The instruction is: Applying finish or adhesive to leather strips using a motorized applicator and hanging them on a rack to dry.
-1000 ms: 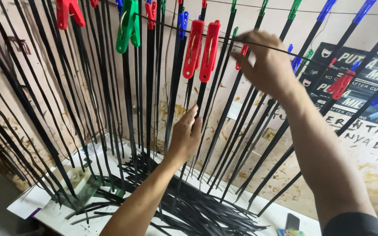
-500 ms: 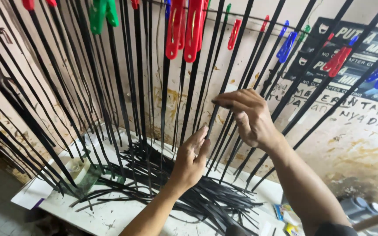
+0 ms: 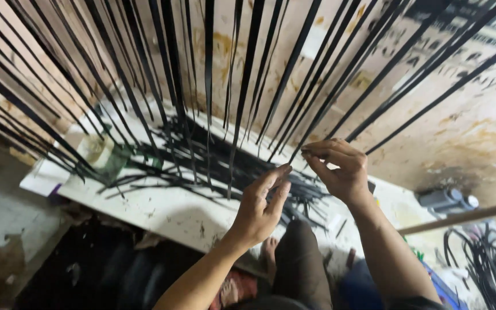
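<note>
Change: both hands are being seen lower than half a second ago; the coloured pegs at the top are no longer being shown; the right hand is being brought down along the strips.
Right hand [image 3: 340,172]: being held raised among the hanging black strips [image 3: 242,97]; its fingers [image 3: 317,150] are being pinched together on the lower end of one strip [image 3: 305,143] slanting up to the right; thumb and forefinger are being pressed closed on it.
Left hand [image 3: 259,209]: being held just beside the right hand, slightly lower; its fingers [image 3: 276,178] are being kept open and loosely extended, the tips close to the pinched strip; whether they are touching it cannot be told.
Strips: being hung in many long rows from above, in front of a stained wall [image 3: 466,132]; the lower ends are being gathered in a tangled heap [image 3: 213,161] on the desk.
Desk [image 3: 167,209]: white and marked, being seen below the hands; a pale small container [image 3: 96,150] is being kept at its left end.
Far right: a bundle of black cords [image 3: 483,258] is being left lying low; a wooden stick [image 3: 460,217] is being shown across that corner.
</note>
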